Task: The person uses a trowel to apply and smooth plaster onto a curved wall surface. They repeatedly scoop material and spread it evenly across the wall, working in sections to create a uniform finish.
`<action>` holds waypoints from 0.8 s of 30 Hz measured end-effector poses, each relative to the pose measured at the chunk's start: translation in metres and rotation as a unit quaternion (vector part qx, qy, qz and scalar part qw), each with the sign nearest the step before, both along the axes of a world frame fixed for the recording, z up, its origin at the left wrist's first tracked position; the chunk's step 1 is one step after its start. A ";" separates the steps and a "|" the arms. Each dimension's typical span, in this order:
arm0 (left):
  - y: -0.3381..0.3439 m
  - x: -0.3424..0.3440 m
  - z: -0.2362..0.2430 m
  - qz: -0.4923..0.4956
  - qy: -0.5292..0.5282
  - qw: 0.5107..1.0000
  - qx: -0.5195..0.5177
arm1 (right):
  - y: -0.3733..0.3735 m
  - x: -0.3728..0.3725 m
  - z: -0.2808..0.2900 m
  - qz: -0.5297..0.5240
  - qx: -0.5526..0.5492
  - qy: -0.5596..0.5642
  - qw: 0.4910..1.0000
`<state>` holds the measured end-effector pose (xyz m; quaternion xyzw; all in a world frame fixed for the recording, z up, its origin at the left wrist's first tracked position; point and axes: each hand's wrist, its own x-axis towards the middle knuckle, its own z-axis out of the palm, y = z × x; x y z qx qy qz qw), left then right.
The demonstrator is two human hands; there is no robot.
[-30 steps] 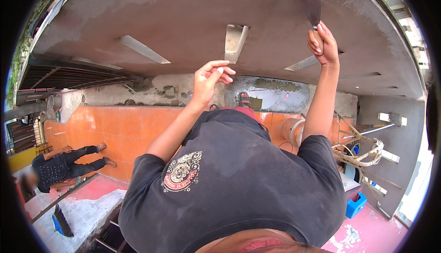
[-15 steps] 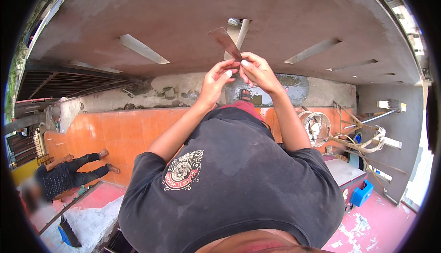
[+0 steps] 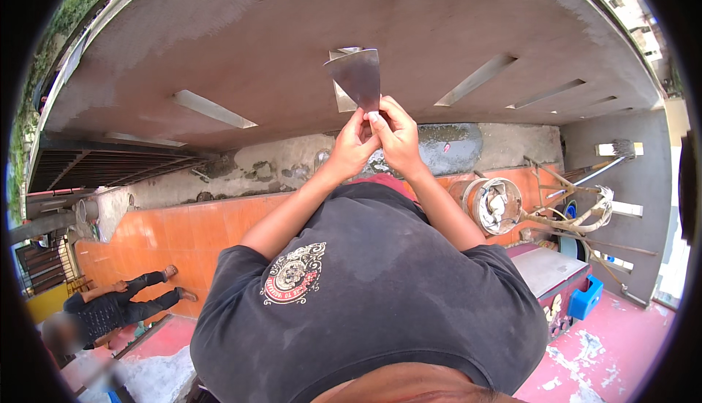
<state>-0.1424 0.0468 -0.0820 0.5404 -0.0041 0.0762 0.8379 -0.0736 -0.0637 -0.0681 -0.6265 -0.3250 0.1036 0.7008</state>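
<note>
My left hand [image 3: 351,147] and my right hand [image 3: 396,140] meet at chest height, fingers closed together on a scraper [image 3: 357,74] with a broad dark metal blade pointing upward. The handle is mostly hidden by my fingers. Behind the blade, a pale slot partly shows in the grey plastered wall [image 3: 270,44], which has several more slanted openings along it.
An orange tiled floor [image 3: 183,227] runs below the wall. Another person [image 3: 110,304] in dark clothes is at the left. At the right are a round bucket [image 3: 493,205], a wooden frame [image 3: 592,213], a box [image 3: 540,264] with a blue container [image 3: 585,297], and a brush [image 3: 623,149].
My right hand has brought the scraper from high at the right to the middle, turning it upright. My left hand has moved slightly right and closed on it.
</note>
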 end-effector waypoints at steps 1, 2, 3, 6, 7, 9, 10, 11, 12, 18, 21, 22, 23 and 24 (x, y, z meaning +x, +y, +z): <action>-0.006 0.004 0.001 0.002 -0.004 1.000 -0.005 | -0.003 0.003 0.001 -0.011 -0.005 0.011 1.000; -0.011 0.009 0.003 0.006 -0.010 1.000 0.008 | -0.006 0.004 0.003 -0.023 0.009 0.031 0.999; -0.015 0.013 0.004 0.007 0.001 1.000 0.024 | -0.009 0.006 0.005 -0.035 0.023 0.052 0.998; -0.028 0.029 0.005 0.005 -0.015 0.999 0.043 | -0.021 0.016 0.014 -0.063 0.004 0.027 0.998; -0.033 0.034 0.004 0.014 -0.016 0.998 0.054 | -0.025 0.021 0.016 -0.068 -0.026 -0.011 0.997; -0.041 0.045 0.000 0.029 -0.031 0.998 0.053 | -0.033 0.032 0.021 -0.076 -0.069 -0.078 0.992; -0.044 0.049 -0.002 0.037 -0.023 0.998 0.042 | -0.036 0.039 0.022 -0.081 -0.075 -0.098 0.989; -0.047 0.053 -0.003 0.043 -0.013 0.999 0.026 | -0.038 0.045 0.022 -0.083 -0.081 -0.116 0.986; -0.048 0.056 -0.004 0.041 -0.009 0.999 0.002 | -0.038 0.049 0.022 -0.085 -0.087 -0.133 0.984; -0.034 0.076 0.000 -0.011 0.027 1.000 0.011 | -0.030 0.069 0.021 -0.006 0.142 0.076 0.987; -0.017 0.086 0.007 -0.048 0.017 0.999 -0.001 | -0.027 0.084 0.025 0.053 0.166 0.150 0.973; -0.006 0.087 0.010 -0.069 0.046 0.997 0.003 | -0.024 0.089 0.027 0.063 0.146 0.160 0.974; 0.004 0.088 0.012 -0.094 0.077 0.993 0.008 | -0.021 0.092 0.029 0.068 0.132 0.170 0.974; 0.014 0.093 0.013 -0.113 0.100 0.988 0.040 | -0.014 0.093 0.031 0.052 0.112 0.222 0.967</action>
